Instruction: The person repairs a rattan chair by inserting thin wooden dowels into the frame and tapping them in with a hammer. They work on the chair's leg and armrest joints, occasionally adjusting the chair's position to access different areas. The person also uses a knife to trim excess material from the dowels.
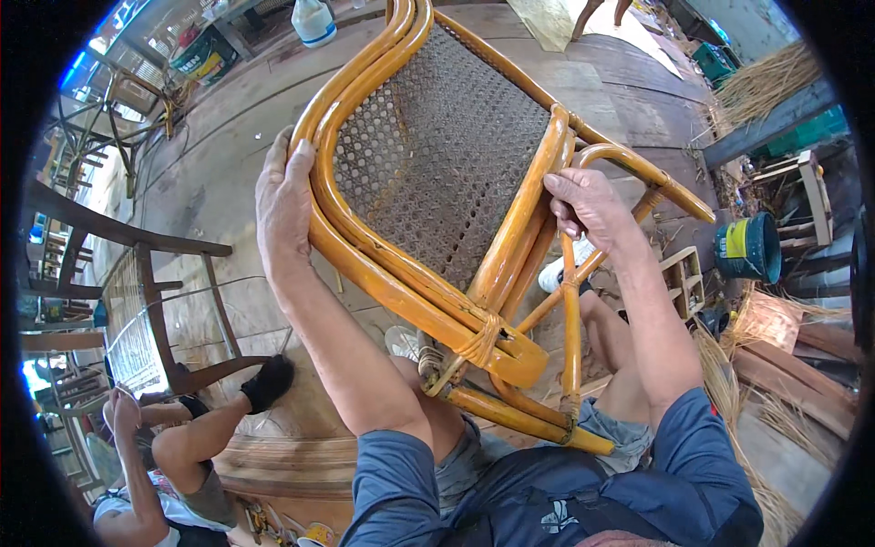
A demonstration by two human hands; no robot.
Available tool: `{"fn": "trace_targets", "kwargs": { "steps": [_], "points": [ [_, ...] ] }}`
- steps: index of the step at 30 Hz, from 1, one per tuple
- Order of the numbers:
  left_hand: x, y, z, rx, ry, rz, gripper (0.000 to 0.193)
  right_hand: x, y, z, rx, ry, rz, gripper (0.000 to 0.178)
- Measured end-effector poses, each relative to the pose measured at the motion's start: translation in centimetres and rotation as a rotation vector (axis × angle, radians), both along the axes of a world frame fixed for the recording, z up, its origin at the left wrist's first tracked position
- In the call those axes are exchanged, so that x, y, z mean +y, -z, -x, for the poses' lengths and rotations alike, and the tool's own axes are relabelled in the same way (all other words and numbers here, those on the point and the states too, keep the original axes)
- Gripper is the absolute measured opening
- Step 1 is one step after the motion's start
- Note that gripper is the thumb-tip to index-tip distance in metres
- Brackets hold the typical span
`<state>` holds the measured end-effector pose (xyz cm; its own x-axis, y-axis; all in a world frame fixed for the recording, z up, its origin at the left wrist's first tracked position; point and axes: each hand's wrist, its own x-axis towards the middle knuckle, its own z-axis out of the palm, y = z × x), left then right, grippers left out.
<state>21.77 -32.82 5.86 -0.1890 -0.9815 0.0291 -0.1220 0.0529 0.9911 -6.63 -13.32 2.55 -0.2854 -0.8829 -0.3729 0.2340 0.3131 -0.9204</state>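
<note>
The rattan chair (437, 182) likely handles light yet stiff. The left hand (284, 196) wraps its outer frame rail; the right hand (591, 202) pinches a strand beside the armrest, fingers closed.

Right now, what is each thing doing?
Rattan chair: tipped on its side across the lap, held.
Left hand: gripping the chair's curved frame.
Right hand: closed around a frame rail.
Teal bucket: lying tilted.
White jug: upright.
</note>
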Motion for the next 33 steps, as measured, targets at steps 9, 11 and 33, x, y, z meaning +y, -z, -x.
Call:
{"fn": "trace_targets", "kwargs": {
  "steps": [9, 11, 33],
  "points": [
    [0.0, 0.6, -0.1, 0.013, -0.005, 0.072, 0.051, -0.7, -0.6, -0.1, -0.023, 0.069, -0.064, 0.026],
    [0.3, 0.8, -0.2, 0.04, 0.0, 0.076, 0.052, -0.7, -0.5, -0.2, -0.023, 0.098, -0.064, 0.026],
    [1.2, 0.9, -0.1, -0.048, -0.125, 0.133, 0.048, -2.9, 3.1, -2.2, 0.211, 0.651, 0.106, 0.117]
  ]
}}
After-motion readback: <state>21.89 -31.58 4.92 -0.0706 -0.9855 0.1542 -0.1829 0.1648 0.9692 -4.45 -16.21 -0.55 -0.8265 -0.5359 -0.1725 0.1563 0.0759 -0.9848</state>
